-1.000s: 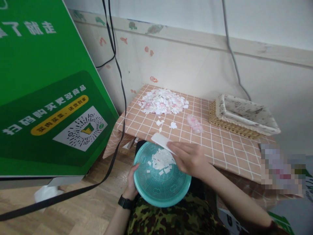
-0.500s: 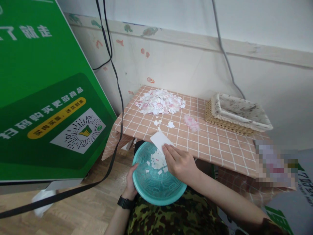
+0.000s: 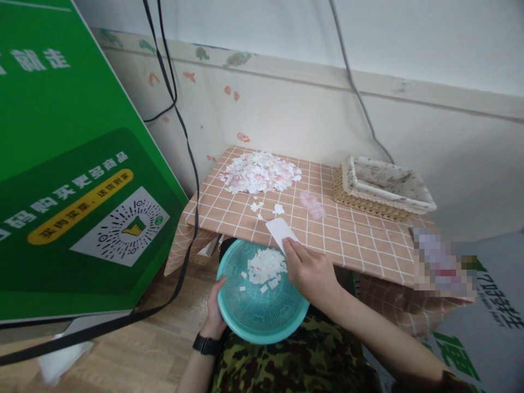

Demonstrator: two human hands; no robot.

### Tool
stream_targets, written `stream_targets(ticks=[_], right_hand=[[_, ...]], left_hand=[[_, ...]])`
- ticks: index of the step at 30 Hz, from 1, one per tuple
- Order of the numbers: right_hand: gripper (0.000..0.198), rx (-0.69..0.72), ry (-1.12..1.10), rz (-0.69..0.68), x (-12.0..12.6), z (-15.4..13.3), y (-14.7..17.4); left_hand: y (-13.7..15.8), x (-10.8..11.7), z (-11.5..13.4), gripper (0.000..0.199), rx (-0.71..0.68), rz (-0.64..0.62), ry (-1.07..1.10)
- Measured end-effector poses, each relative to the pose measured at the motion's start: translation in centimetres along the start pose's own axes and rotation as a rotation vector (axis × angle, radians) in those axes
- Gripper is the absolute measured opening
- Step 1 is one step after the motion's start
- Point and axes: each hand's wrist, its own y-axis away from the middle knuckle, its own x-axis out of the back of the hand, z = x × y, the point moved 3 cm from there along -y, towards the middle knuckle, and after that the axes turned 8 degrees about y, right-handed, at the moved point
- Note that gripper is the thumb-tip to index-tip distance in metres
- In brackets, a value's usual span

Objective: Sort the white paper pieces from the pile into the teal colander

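A teal plastic colander (image 3: pixel 262 322) sits against my lap, below the table's front edge. My left hand (image 3: pixel 215 308) grips its left rim, with the thumb over the edge. Small white paper scraps (image 3: pixel 266 266) lie heaped inside it. In my right hand (image 3: pixel 309 267) a white card (image 3: pixel 279 232) is pinched, held above the colander's right rim at the table edge. On the table, a large pile of white and pinkish paper scraps (image 3: pixel 260 172) lies toward the back left. A few loose scraps (image 3: pixel 279 209) are near the front edge.
The checked tablecloth (image 3: pixel 360 245) covers the table. A cloth-lined wicker basket (image 3: pixel 374 203) stands at the back right, near a pink translucent bundle (image 3: pixel 311 204). A green sign (image 3: pixel 82 180) stands at left, with a black strap (image 3: pixel 191 164) hanging beside it. A grey cable (image 3: pixel 356 87) runs down the wall.
My right hand has moved the card a little right and up, away from the scraps in the colander, so more of them show. The whole view has shifted slightly.
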Motion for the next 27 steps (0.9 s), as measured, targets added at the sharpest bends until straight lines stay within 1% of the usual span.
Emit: stream_targets(ticks=[4,8,12,15,18,23,27], right_hand=[[0.037,-0.045,0.03,0.011,0.7,0.8,0.8],[0.039,0.035,0.002,0.039,1.0,-0.1,0.4],[0.035,0.077,-0.024,0.025,0.3,-1.6,-1.0],[0.033,0.067,-0.032,0.007,-0.5,-1.8,-1.5],[0.035,0.05,-0.01,0.021,-0.8,-1.1,-0.7],[0.037,-0.01,0.033,0.022,-0.6,1.1,1.3],[0.034,-0.076,0.054,0.027,-0.6,3.0,1.7]], left_hand=[[-0.2,0.2,-0.1,0.019,0.005,0.002,-0.009],[-0.5,0.4,-0.2,0.019,0.007,-0.04,0.016],[-0.5,0.4,-0.3,0.022,0.023,-0.057,0.006],[-0.4,0.4,-0.1,0.018,-0.021,-0.033,0.004],[-0.4,0.4,0.0,0.016,-0.021,-0.033,0.007],[-0.5,0.3,-0.1,0.016,-0.013,-0.048,0.025],[-0.7,0.5,-0.2,0.018,-0.024,-0.026,0.027]])
